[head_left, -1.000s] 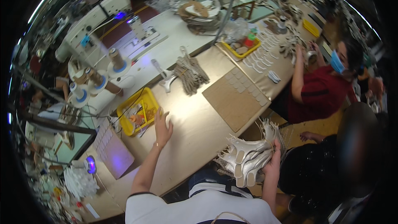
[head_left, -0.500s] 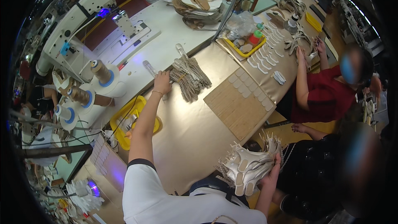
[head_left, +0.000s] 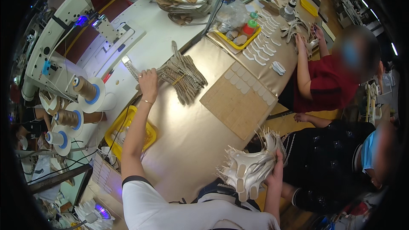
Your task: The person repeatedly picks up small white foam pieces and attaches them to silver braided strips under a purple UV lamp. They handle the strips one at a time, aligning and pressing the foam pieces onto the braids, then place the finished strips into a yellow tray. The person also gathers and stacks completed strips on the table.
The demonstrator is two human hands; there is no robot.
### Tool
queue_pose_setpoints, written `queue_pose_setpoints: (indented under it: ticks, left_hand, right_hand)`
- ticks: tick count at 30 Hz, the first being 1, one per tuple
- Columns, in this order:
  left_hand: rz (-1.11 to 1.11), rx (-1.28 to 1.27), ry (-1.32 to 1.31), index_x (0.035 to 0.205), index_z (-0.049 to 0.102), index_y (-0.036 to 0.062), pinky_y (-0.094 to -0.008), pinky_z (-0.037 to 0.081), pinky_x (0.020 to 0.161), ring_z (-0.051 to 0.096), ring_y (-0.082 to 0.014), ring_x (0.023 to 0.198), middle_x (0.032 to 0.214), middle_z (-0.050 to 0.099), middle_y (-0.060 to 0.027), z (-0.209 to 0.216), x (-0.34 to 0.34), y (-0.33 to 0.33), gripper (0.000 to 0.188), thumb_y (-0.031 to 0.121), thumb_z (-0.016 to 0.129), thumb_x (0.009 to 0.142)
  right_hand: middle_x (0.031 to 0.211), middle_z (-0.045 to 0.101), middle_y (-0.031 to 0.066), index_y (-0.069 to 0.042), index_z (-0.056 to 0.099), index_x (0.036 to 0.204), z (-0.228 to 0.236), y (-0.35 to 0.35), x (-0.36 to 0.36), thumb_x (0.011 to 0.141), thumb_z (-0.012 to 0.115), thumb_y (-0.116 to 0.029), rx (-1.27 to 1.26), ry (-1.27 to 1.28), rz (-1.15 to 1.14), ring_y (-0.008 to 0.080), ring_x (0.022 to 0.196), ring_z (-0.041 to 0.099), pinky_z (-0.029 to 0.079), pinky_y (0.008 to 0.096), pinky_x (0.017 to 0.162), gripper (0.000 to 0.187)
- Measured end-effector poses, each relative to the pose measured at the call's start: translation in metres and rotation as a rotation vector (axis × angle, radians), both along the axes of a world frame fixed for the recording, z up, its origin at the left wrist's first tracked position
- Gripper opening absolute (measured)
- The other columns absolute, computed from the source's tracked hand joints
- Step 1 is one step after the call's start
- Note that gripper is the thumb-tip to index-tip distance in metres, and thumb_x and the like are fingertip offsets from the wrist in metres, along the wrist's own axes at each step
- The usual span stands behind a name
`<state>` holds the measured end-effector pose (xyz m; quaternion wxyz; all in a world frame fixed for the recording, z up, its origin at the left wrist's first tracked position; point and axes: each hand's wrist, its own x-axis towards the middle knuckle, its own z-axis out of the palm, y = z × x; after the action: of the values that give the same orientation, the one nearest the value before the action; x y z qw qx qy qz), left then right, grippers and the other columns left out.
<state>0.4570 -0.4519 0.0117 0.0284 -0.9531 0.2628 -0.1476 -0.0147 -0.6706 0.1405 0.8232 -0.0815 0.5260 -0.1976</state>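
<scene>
My left hand point(head_left: 148, 86) reaches out over the table's far edge, fingers curled over a narrow silvery strap point(head_left: 130, 67) whose far end sticks out beyond them. Just right of that hand lies a bundle of tan-grey braided straps point(head_left: 184, 83), a thin yellow band around it; some strap ends spread towards my fingers. Close to my body, my right hand point(head_left: 277, 171) grips a thick stack of cream-white shoe uppers point(head_left: 243, 166) from its right side. Loose thread ends stick out along the stack's edges, and part of that hand is hidden behind it.
A yellow tray point(head_left: 150, 135) lies beside my left forearm. A sewing machine point(head_left: 59, 47) and thread cones point(head_left: 85, 89) stand left. Right are a board with pale pieces point(head_left: 236, 106) and a yellow tray with bottles point(head_left: 238, 38). Co-workers point(head_left: 328, 68) occupy the right side.
The whole view has shifted, so most things sit further left. The strap bundle lies slightly differently beside my left hand. My right hand keeps its grip on the uppers.
</scene>
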Motion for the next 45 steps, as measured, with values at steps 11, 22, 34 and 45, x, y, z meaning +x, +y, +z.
queue_pose_setpoints:
  ticks: [11, 22, 34, 45]
  left_hand:
    - [0.233, -0.426, 0.087, 0.109, 0.065, 0.0043, -0.0378, 0.043, 0.082, 0.065, -0.0279, 0.085, 0.092, 0.069, -0.0127, 0.112, -0.018, 0.021, 0.044, 0.033, 0.074, 0.077]
    - [-0.407, -1.043, 1.003, 0.116, 0.066, 0.0101, -0.0257, 0.043, 0.076, 0.051, -0.0137, 0.085, 0.089, 0.06, -0.0007, 0.184, -0.27, -0.046, 0.053, 0.019, 0.085, 0.067]
    - [-0.573, -0.817, 1.254, 0.113, 0.068, 0.0049, -0.0291, 0.037, 0.061, 0.05, -0.0158, 0.054, 0.068, 0.063, -0.0087, 0.139, -0.331, -0.055, 0.036, 0.02, 0.072, 0.081]
    - [-0.757, -0.825, 1.041, 0.121, 0.064, 0.0096, -0.032, 0.041, 0.062, 0.051, -0.0206, 0.068, 0.08, 0.059, -0.0073, 0.166, -0.326, -0.045, 0.04, 0.015, 0.071, 0.082]
  right_hand:
    - [0.108, 0.064, 0.0126, -0.006, 0.058, 0.117, -0.003, 0.001, -0.008, 0.089, 0.06, -0.038, -0.081, -0.002, 0.06, 0.0283, 0.099, 0.061, 0.048, 0.0446, 0.092, 0.043]
    - [0.102, 0.065, 0.0108, -0.003, 0.058, 0.114, -0.038, 0.011, 0.03, 0.09, 0.064, -0.022, -0.062, -0.119, 0.194, 0.0239, 0.088, 0.065, 0.054, 0.0392, 0.082, 0.032]
    - [0.101, 0.062, 0.0057, -0.002, 0.056, 0.118, -0.041, 0.031, -0.001, 0.089, 0.059, -0.006, -0.163, -0.303, 0.418, 0.0156, 0.095, 0.06, 0.05, 0.0299, 0.087, 0.03]
    - [0.115, 0.06, 0.0079, 0.003, 0.055, 0.122, -0.002, 0.033, 0.006, 0.087, 0.066, -0.009, -0.207, -0.217, 0.501, 0.0174, 0.105, 0.058, 0.048, 0.0311, 0.091, 0.038]
